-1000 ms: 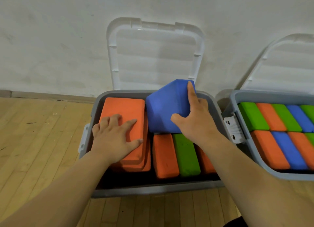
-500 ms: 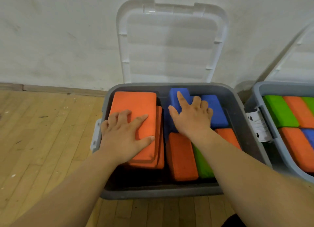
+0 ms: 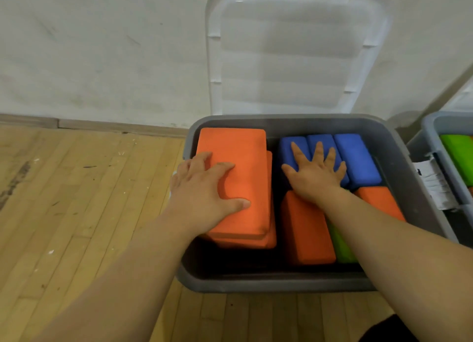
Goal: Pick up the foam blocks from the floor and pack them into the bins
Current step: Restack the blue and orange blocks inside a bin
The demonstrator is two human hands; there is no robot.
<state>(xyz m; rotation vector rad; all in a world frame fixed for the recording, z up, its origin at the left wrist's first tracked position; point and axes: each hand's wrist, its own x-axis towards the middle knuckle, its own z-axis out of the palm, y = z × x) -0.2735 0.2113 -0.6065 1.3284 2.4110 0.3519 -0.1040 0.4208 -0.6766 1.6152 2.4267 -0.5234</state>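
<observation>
A grey bin (image 3: 281,281) stands on the wooden floor against the wall, its clear lid (image 3: 294,49) raised behind it. A stack of flat orange foam blocks (image 3: 245,162) fills its left side; my left hand (image 3: 202,195) rests on the top one with fingers spread. Three blue blocks (image 3: 358,157) stand on edge at the back right, and my right hand (image 3: 314,175) presses flat on them with straight fingers. In front of them stand an orange block (image 3: 304,234), a green block (image 3: 340,244) partly hidden by my forearm, and another orange block (image 3: 381,201).
A second grey bin (image 3: 435,126) sits at the right edge with a green block (image 3: 458,152) inside and a white label (image 3: 432,183) on its latch. Bare wooden floor (image 3: 76,201) lies to the left and in front. The white wall is directly behind.
My right hand lowered the tilted blue block into the bin's back right and now presses flat on the blue row. The left hand stayed on the orange stack. The view shifted closer and leftward.
</observation>
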